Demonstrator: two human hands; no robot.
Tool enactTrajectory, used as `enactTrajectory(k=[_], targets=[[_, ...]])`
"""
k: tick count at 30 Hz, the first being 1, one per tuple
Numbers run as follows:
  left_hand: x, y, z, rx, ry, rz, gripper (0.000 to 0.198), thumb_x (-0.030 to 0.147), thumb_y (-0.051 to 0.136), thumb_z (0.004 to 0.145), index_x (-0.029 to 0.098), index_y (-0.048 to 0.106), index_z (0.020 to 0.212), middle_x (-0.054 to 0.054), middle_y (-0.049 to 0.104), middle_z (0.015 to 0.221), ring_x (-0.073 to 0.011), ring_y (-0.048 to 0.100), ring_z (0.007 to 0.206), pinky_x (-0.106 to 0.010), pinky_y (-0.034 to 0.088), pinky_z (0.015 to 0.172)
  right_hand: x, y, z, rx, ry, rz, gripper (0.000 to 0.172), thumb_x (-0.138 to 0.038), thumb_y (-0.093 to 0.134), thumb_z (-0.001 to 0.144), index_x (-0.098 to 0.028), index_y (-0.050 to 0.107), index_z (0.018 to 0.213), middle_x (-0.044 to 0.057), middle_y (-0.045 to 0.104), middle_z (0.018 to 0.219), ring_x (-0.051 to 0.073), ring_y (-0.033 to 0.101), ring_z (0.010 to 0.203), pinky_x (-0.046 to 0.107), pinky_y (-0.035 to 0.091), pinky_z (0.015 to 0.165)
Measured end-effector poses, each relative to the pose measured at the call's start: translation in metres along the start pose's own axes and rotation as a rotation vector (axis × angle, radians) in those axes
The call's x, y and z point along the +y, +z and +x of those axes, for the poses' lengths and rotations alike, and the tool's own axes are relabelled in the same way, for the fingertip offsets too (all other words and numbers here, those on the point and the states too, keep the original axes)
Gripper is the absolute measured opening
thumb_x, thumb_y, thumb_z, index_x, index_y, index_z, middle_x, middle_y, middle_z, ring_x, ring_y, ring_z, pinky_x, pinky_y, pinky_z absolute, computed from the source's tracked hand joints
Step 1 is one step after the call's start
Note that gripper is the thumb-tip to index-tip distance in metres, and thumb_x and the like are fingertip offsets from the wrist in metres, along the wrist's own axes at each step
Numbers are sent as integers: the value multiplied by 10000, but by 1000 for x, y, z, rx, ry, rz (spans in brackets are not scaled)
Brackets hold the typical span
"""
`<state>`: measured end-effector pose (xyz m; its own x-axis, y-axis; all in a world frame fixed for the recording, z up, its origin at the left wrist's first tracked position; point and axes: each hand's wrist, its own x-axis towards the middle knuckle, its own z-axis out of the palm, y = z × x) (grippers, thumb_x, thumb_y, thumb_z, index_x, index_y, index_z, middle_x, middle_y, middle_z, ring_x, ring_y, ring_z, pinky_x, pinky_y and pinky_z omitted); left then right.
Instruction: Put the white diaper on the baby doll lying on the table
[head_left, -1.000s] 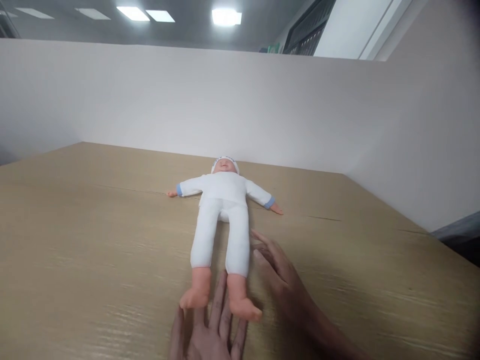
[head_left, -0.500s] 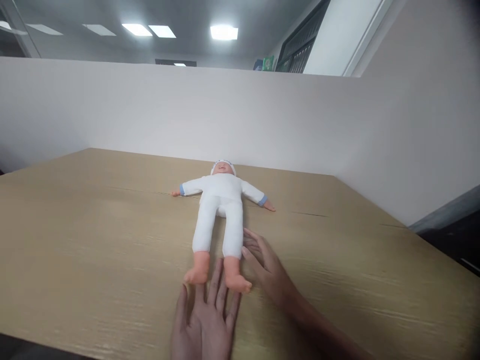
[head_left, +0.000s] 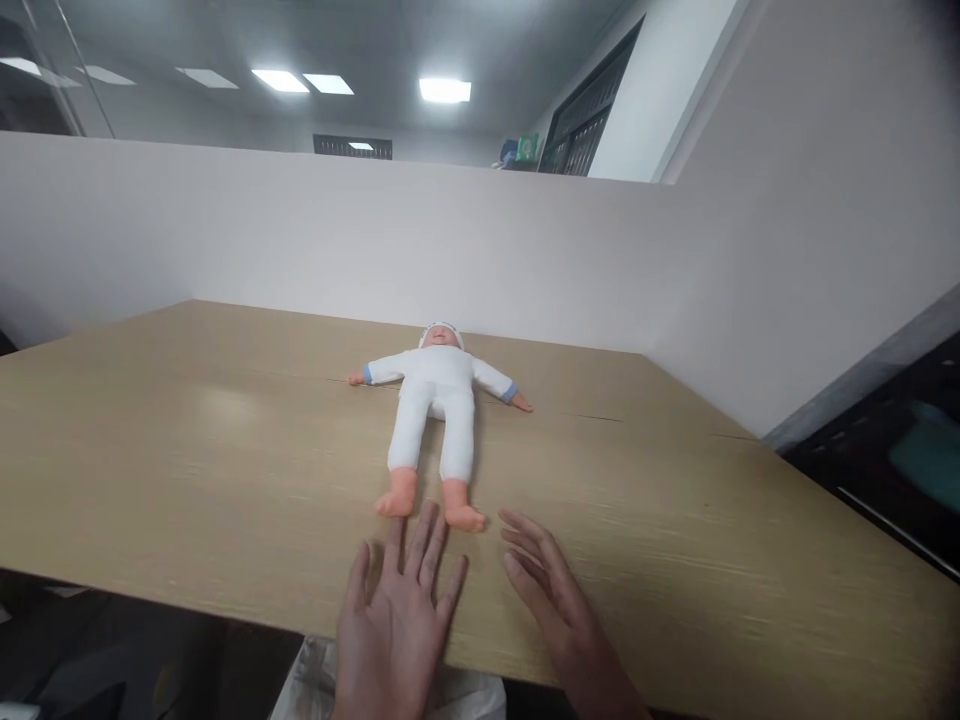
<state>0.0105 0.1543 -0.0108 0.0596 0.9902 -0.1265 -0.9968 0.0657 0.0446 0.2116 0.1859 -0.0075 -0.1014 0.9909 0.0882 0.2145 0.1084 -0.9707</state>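
A baby doll (head_left: 439, 400) in white clothes with blue cuffs and a white cap lies on its back on the wooden table (head_left: 225, 480), arms spread and bare feet toward me. My left hand (head_left: 396, 620) is palm up with its fingers spread, the fingertips just at the doll's feet; whether they touch the feet I cannot tell. To the right of the feet, my right hand (head_left: 551, 590) hovers with fingers loosely stretched, holding nothing and apart from the doll.
A pale wall (head_left: 337, 240) runs behind the table and along its right. Beneath the front edge is a bin lined with a whitish bag (head_left: 469, 692). A dark object with a teal patch (head_left: 930, 450) stands beyond the right edge.
Both hands have drawn back toward me from the doll's legs; the right one has come away from the doll's leg. The view has pulled back, showing the table's front edge and the bin.
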Motion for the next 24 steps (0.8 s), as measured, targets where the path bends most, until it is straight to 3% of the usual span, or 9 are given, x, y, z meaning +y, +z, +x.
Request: enactTrajectory(k=[4,8,10,12,14,16,18,20,24], targets=[[4,4,-15,1,-17,15,590,618,349,1143,260,646,1507,-143,503,1722,-300,415,1642,-624,256,1366,3,4,-47,177,-185,-62,349,-506,566,1099,-353,650,1402,108,660,1493,345,647,1352,538,576,1119],[10,0,-44,-101,-47,63,630,629,324,1148,259,605,1573,-122,484,1739,-279,398,1652,-563,229,1390,20,10,-93,388,-367,-150,163,-372,631,1068,-318,685,1212,138,730,1225,370,698,1164,539,602,956],[15,-12,-67,-130,-58,142,629,635,362,1139,265,603,1587,-100,470,1751,-279,421,1639,-521,267,1384,41,12,-111,441,-425,-163,142,-329,655,1054,-318,675,1194,117,734,1146,338,719,1069,508,611,906],[23,-33,-92,-89,-96,323,566,618,473,1113,273,684,1509,-97,565,1680,-289,560,1532,-481,392,1319,69,14,-124,467,-462,-161,125,-321,652,1062,-285,673,1180,103,726,1122,291,725,1019,440,611,857],[38,-61,-117,38,-168,645,467,605,623,1055,230,818,1255,-133,775,1353,-284,745,1212,-419,557,1120,99,16,-132,445,-367,-202,220,-407,696,1043,-235,691,1180,109,731,1115,258,724,942,386,609,804],[60,-89,-139,100,-160,1059,492,678,734,952,198,840,990,-111,795,944,-261,733,845,-366,595,834,124,19,-136,386,-112,-201,439,-584,707,1006,-208,690,1232,97,728,1065,251,714,886,380,605,791],[85,-113,-153,118,20,1523,468,676,720,964,221,812,1020,-93,773,1012,-289,704,1020,-370,552,964,142,22,-135,313,132,-147,727,-814,669,908,-201,659,1299,133,725,1205,287,710,996,410,599,853],[108,-129,-157,295,207,1790,543,763,716,902,237,780,1020,-84,766,1039,-330,693,1060,-415,545,984,149,25,-129,233,280,-87,947,-975,605,791,-197,633,1330,156,723,1271,315,707,1061,439,592,904],[135,-144,-132,563,284,1851,883,1000,662,674,204,741,1050,-144,775,1147,-407,704,1190,-497,565,1053,143,28,-109,60,375,-34,919,-1033,616,685,-202,729,1060,90,771,933,317,746,912,443,597,855]])
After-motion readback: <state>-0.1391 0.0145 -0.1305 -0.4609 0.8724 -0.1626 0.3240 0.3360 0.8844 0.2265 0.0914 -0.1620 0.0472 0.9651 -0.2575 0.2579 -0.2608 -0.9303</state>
